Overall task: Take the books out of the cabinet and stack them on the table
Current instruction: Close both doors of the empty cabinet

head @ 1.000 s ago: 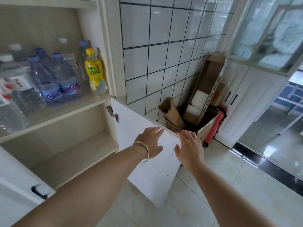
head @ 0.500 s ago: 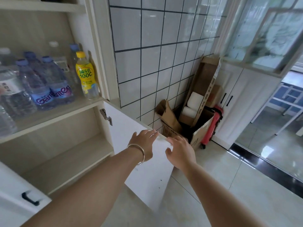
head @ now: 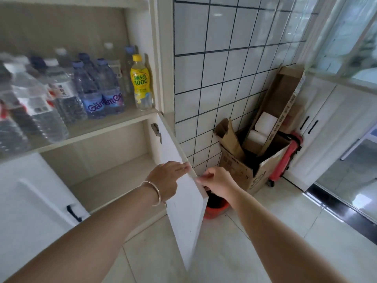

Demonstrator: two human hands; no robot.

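Head view: both hands are at the top edge of the open right cabinet door [head: 187, 211]. The left hand [head: 165, 181] lies on the door's inner face, fingers straight and resting along the edge. The right hand [head: 219, 181] is at the outer side, fingers curled onto the edge near the corner; the grip looks like a pinch. No books are visible: the lower compartment [head: 114, 180] shows only a bare shelf, and the shelf above holds water bottles [head: 89, 88] and a yellow drink bottle [head: 141, 82]. Books, judged generally, are stiff and moderately heavy; grasp them by the spine or support them from beneath.
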